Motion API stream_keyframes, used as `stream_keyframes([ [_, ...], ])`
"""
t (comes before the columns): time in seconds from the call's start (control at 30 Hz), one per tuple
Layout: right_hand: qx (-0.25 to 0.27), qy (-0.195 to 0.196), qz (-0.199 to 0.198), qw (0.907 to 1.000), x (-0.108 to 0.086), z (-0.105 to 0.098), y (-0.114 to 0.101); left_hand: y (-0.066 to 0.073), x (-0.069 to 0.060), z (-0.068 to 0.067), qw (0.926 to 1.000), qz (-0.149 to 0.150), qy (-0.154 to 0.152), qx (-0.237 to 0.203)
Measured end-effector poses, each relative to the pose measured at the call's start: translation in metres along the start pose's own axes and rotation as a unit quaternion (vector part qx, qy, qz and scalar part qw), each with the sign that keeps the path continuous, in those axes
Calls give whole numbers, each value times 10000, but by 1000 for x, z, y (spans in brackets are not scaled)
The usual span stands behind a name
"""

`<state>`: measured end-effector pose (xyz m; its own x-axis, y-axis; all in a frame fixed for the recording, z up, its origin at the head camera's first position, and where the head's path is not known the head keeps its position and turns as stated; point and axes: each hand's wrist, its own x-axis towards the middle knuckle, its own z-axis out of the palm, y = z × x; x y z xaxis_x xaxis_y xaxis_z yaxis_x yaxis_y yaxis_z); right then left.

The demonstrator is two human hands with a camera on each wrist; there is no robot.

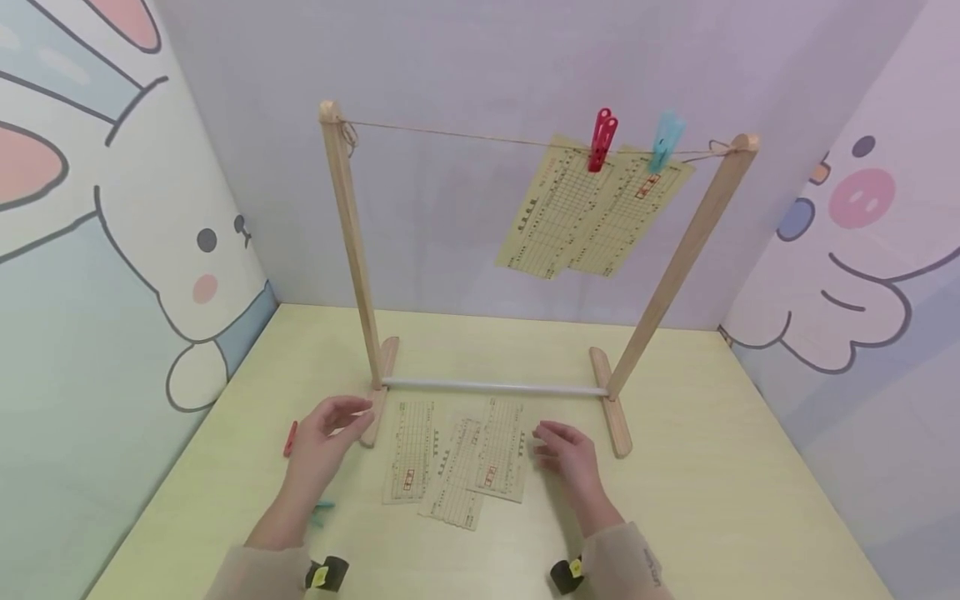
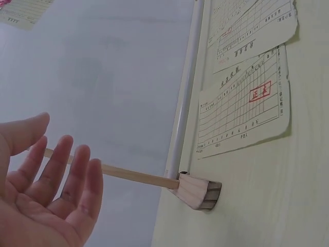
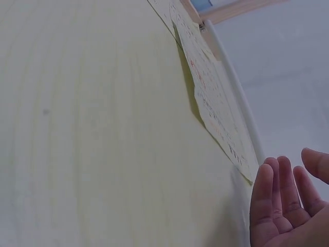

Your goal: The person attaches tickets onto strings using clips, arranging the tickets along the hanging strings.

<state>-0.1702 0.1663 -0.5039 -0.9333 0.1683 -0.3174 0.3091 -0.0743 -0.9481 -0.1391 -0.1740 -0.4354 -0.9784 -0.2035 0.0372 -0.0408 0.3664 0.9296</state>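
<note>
Pale left sleeve (image 1: 251,575) and right sleeve (image 1: 626,562) are nearest the camera, at 7 and 5 o'clock. Both the left hand (image 1: 326,429) and the right hand (image 1: 567,454) hold nothing, their fingers relaxed. Between them, around 6 o'clock on the bench (image 1: 720,442), lie the left slip (image 1: 411,454), middle slip (image 1: 447,479) and right slip (image 1: 500,450). Right slip overlaps middle slip, so a careless pinch could lift both. Teal clip (image 1: 324,504), at 7 o'clock beside the left forearm, might be pushed away. At 2 o'clock, two hung slips (image 1: 547,212) overlap on the cord (image 1: 450,133); each could swing, I think, because only one clip grips it. I see no container; the bench slips lie loose.
</note>
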Motion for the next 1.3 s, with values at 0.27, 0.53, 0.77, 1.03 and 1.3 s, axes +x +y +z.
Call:
stream_keyframes([
  [0.27, 46, 106, 59, 9999, 2, -2, 11, -14, -4, -7, 9995, -273, 49, -136],
  [0.53, 43, 175, 33, 9998, 1, -11, 21, -25, -10, -18, 9979, -642, 51, 107],
  [0.77, 117, 161, 14, 9998, -1, -14, 24, -38, -12, -31, 9945, -1001, 146, 279],
  [1.03, -287, 153, -135, 9994, -1, -10, 27, -59, -14, -42, 9880, -1531, 1, 189],
  [1.3, -441, 89, -153, 9989, -2, -10, 27, -76, -9, -49, 9819, -1787, -278, 569],
])
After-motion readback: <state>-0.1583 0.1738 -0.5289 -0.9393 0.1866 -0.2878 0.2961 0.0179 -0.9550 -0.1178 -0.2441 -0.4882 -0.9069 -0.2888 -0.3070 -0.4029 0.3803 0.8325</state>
